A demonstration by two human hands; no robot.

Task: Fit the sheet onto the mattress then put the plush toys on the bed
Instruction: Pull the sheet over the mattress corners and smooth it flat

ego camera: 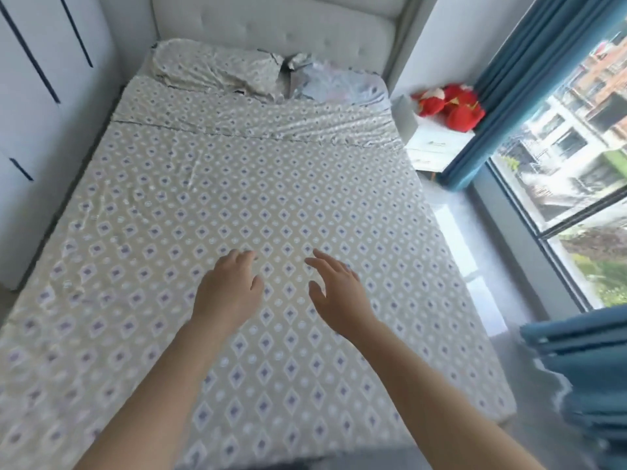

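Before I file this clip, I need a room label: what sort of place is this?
A bedroom, most likely in a home: a bed with a padded headboard, two pillows, and a nightstand by the curtained window.

Both my bare forearms reach forward, side by side | my left hand (227,291) palm down, fingers (242,257) loosely curled, holding nothing | my right hand (339,288) palm down, fingers spread, holding nothing

hands: 2 — left hand (228,289), right hand (334,286)
pillows: 2 — pillow (217,67)
sheet (237,205): 1
red plush toys (449,103): a pile, number unclear
nightstand (437,144): 1
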